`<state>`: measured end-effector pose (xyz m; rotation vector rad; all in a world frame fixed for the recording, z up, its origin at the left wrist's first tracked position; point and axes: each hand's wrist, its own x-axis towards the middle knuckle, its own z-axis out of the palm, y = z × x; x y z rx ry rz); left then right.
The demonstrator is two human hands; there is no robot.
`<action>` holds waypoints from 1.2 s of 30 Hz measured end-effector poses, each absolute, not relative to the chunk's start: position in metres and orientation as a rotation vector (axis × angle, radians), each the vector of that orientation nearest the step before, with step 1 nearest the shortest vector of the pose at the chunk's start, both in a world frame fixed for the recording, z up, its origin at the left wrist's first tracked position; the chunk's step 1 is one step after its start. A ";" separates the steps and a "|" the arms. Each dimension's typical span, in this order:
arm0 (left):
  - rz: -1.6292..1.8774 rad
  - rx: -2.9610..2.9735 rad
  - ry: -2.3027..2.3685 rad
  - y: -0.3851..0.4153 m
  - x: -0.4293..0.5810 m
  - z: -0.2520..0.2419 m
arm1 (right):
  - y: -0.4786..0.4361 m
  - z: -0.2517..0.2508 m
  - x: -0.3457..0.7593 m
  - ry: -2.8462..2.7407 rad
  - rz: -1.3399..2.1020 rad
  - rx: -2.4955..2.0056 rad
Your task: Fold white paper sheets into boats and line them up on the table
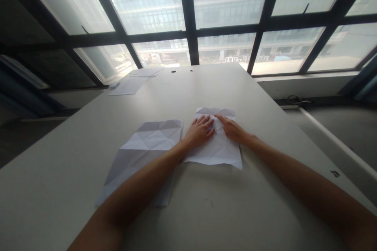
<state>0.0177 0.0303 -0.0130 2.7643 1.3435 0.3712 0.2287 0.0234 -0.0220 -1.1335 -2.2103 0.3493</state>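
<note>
A creased white paper sheet point(219, 150) lies on the grey table point(206, 211) in front of me. My left hand point(199, 130) rests flat on the sheet's left part, fingers stretched out and slightly apart. My right hand point(232, 129) presses on the sheet's upper middle with the index finger extended and the other fingers curled. Neither hand lifts the paper. A second creased sheet point(144, 153) lies flat to the left, partly under my left forearm.
More loose paper sheets point(132, 82) lie at the table's far left corner. Two small dark holes point(173, 71) sit near the far edge. Large windows with dark frames rise behind the table. The table's right edge runs close to my right arm.
</note>
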 end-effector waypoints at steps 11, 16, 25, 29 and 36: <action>0.595 2.759 0.844 0.036 0.023 -0.011 | 0.024 -0.025 0.229 -2.210 0.383 -1.090; 0.607 2.752 0.803 0.036 0.023 -0.010 | 0.022 -0.020 0.229 -2.208 0.401 -1.055; 0.579 2.781 0.873 0.034 0.023 -0.003 | 0.024 -0.027 0.224 -2.291 0.250 -1.278; 0.590 2.786 1.024 0.035 0.022 -0.005 | 0.025 -0.027 0.225 -2.349 0.164 -1.380; 0.644 2.784 1.038 0.035 0.021 -0.011 | 0.028 -0.025 0.231 -2.315 0.130 -1.488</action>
